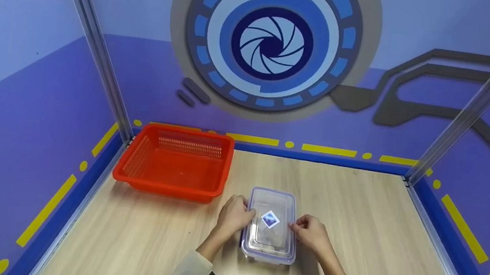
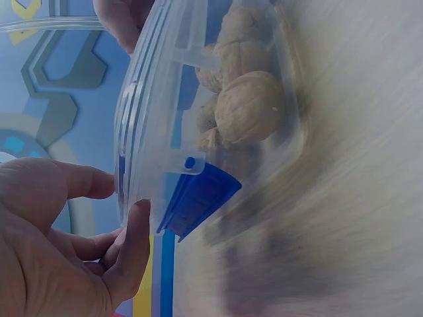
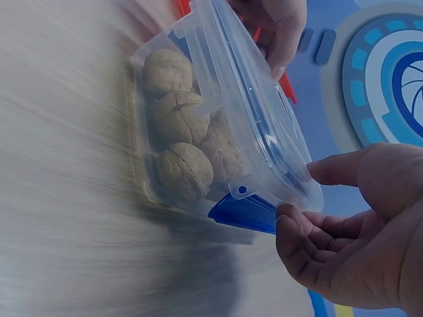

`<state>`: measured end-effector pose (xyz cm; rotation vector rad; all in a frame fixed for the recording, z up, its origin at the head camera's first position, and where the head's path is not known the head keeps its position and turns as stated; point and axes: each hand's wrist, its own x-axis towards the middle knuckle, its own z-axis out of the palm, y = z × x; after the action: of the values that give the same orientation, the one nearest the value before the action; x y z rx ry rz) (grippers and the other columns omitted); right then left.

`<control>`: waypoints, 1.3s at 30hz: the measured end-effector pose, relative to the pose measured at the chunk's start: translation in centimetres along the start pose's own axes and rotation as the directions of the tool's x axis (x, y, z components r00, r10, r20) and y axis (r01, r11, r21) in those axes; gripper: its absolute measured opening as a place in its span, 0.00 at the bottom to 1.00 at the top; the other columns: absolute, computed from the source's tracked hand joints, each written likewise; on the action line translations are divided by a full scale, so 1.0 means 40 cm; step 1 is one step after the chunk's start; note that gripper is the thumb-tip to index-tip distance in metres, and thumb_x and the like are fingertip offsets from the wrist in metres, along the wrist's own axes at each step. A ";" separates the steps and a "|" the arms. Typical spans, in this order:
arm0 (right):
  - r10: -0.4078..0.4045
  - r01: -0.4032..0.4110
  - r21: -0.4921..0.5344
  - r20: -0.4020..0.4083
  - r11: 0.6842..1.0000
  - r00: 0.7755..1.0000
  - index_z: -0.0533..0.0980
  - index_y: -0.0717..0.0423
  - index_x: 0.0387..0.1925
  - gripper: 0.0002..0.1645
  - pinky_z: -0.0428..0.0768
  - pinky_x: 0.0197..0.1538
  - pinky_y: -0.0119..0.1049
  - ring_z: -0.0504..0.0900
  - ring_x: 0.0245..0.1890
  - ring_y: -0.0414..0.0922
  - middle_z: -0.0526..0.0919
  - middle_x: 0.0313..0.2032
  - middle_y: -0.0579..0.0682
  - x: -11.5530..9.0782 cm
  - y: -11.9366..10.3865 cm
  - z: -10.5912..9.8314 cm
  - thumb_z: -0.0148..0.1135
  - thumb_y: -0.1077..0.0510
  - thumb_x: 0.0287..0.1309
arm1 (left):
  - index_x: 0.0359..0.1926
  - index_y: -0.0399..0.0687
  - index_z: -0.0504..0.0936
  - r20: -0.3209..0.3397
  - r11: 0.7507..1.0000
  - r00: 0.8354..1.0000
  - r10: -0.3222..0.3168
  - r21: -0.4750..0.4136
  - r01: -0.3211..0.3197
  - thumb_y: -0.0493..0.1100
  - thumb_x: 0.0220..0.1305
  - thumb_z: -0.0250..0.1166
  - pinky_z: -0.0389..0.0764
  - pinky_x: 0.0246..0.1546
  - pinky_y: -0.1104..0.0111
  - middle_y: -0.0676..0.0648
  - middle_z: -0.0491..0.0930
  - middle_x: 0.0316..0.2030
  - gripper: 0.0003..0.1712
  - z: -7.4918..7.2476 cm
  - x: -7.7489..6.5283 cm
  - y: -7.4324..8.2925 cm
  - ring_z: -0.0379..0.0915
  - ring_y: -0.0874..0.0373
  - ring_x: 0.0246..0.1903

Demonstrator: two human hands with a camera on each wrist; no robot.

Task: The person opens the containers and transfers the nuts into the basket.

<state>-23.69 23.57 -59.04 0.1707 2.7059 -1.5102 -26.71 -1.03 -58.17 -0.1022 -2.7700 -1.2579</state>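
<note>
1. The clear box (image 1: 269, 235) stands at the head view's lower centre on the tabletop (image 1: 369, 237), its long axis running nearly straight up the frame.
2. The left hand (image 1: 234, 214) and right hand (image 1: 312, 234) pinch opposite long edges of the lid (image 3: 264, 125) (one on each side).
3. Walnuts (image 3: 185, 170) show through the box; the head view blurs them, and whether the lid sits flush is hard to tell.

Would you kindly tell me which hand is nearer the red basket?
Left. The left hand is at the left edge of the box, just front-right of the red basket; the right hand is at the opposite edge, farther away.
</note>
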 end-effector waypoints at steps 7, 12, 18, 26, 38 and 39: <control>0.014 -0.014 0.025 0.003 1.000 1.000 0.78 0.65 0.37 0.10 0.79 0.27 0.35 0.78 0.27 0.45 0.78 0.29 0.52 -0.011 0.003 0.002 0.71 0.62 0.64 | 0.39 0.35 0.85 0.028 1.000 0.999 -0.017 -0.010 0.017 0.42 0.57 0.72 0.80 0.38 0.56 0.48 0.78 0.31 0.14 -0.004 0.000 -0.006 0.74 0.53 0.33; 0.002 -0.003 0.066 0.008 0.998 1.000 0.78 0.66 0.39 0.10 0.80 0.28 0.35 0.78 0.27 0.44 0.78 0.30 0.53 -0.016 0.003 0.005 0.70 0.62 0.65 | 0.39 0.35 0.84 0.043 0.999 0.999 -0.030 -0.030 0.031 0.42 0.59 0.72 0.79 0.38 0.57 0.47 0.78 0.31 0.14 -0.012 0.003 -0.004 0.73 0.54 0.33; -0.013 0.014 0.081 -0.014 0.997 1.000 0.78 0.67 0.40 0.10 0.79 0.28 0.33 0.78 0.27 0.44 0.78 0.31 0.53 -0.016 0.000 0.001 0.70 0.64 0.64 | 0.39 0.36 0.84 0.056 0.999 0.998 -0.014 -0.047 0.017 0.42 0.60 0.73 0.79 0.36 0.60 0.47 0.78 0.31 0.13 -0.015 0.019 0.007 0.73 0.56 0.32; -0.032 0.034 0.108 -0.026 0.994 0.999 0.77 0.69 0.45 0.12 0.82 0.30 0.36 0.77 0.28 0.44 0.78 0.33 0.53 -0.013 -0.040 -0.030 0.68 0.64 0.66 | 0.43 0.34 0.84 0.053 0.993 0.999 -0.003 -0.118 0.010 0.41 0.62 0.73 0.83 0.40 0.59 0.44 0.84 0.35 0.15 -0.032 0.031 0.024 0.78 0.55 0.35; -0.141 0.145 0.039 -0.088 0.989 0.986 0.79 0.67 0.49 0.13 0.81 0.30 0.32 0.79 0.29 0.43 0.80 0.34 0.53 0.008 -0.094 -0.089 0.68 0.63 0.67 | 0.49 0.34 0.84 -0.021 0.965 0.999 0.033 -0.259 -0.037 0.40 0.63 0.75 0.84 0.44 0.59 0.46 0.83 0.36 0.18 -0.061 0.040 0.083 0.83 0.55 0.37; -0.140 0.145 0.042 -0.093 0.989 0.986 0.79 0.67 0.49 0.13 0.81 0.31 0.32 0.79 0.30 0.43 0.80 0.35 0.53 0.010 -0.093 -0.095 0.69 0.63 0.67 | 0.50 0.35 0.84 -0.027 0.966 0.999 0.035 -0.256 -0.041 0.41 0.63 0.76 0.84 0.45 0.59 0.46 0.83 0.35 0.18 -0.059 0.042 0.089 0.83 0.55 0.37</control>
<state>-24.42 24.89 -53.91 0.0475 2.8070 -1.6453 -27.85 -0.44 -53.75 -0.1586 -2.5592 -1.5912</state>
